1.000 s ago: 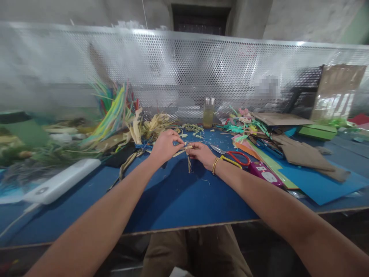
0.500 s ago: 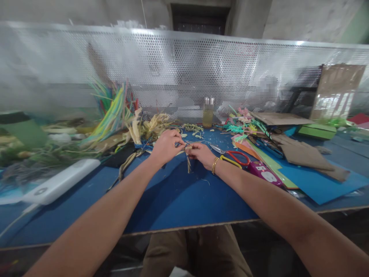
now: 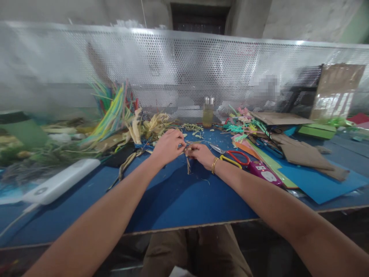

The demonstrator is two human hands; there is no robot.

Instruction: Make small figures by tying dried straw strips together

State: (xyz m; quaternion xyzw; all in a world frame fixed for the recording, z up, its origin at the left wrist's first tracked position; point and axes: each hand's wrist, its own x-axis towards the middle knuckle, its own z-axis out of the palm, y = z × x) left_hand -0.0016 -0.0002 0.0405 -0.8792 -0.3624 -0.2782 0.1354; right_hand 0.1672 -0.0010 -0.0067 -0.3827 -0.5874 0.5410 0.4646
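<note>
My left hand (image 3: 169, 146) is closed in a pinch over the blue table, its fingertips almost meeting those of my right hand. A small bit of blue shows at its fingers, too small to name. My right hand (image 3: 202, 154), with a gold bracelet (image 3: 215, 165) at the wrist, pinches a dried husk strip (image 3: 188, 167). The strip's lower end hangs below the fingers; its upper part is mostly hidden by both hands. Just right of my right hand lie scissors (image 3: 238, 157) with red and yellow handles.
Dried husks (image 3: 155, 125) and colourful stems (image 3: 113, 111) lie at the back left. A white power strip (image 3: 62, 182) is at the left. A glass bottle (image 3: 208, 113) stands behind my hands. To the right are a purple case (image 3: 263, 173), cardboard (image 3: 305, 156) and blue paper (image 3: 323, 188).
My left hand has turned slightly and its fingers have curled closer together. My right hand stays almost in place, and the husk strip's hanging end has barely shifted.
</note>
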